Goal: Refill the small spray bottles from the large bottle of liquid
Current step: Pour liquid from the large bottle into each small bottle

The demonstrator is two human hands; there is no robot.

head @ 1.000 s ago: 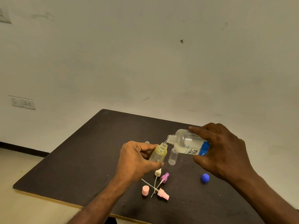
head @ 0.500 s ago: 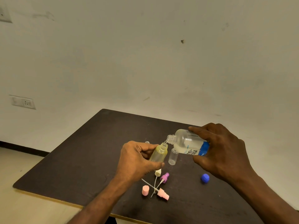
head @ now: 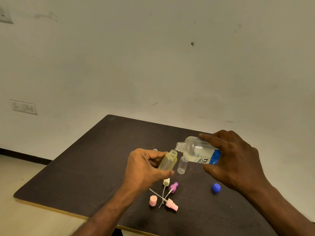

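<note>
My left hand (head: 144, 167) grips a small yellowish spray bottle (head: 168, 160), tilted, with its open neck up. My right hand (head: 233, 159) holds the large clear bottle (head: 196, 151) with a blue label, tipped on its side so its open mouth sits just above the small bottle's neck. A second small clear bottle (head: 182, 166) stands upright on the dark table (head: 81, 167) between my hands. Another small bottle's rim (head: 154, 149) peeks out behind my left hand.
In front of my left hand lie a white spray head (head: 166, 182), a purple spray head (head: 173, 186), a pink spray head (head: 172, 204) and a pink cap (head: 153, 200). A blue cap (head: 216, 187) rests near my right wrist. The near table edge (head: 51, 207) runs close by.
The large bottle has tipped a little further and its mouth stays over the small bottle's neck. Both hands have barely moved.
</note>
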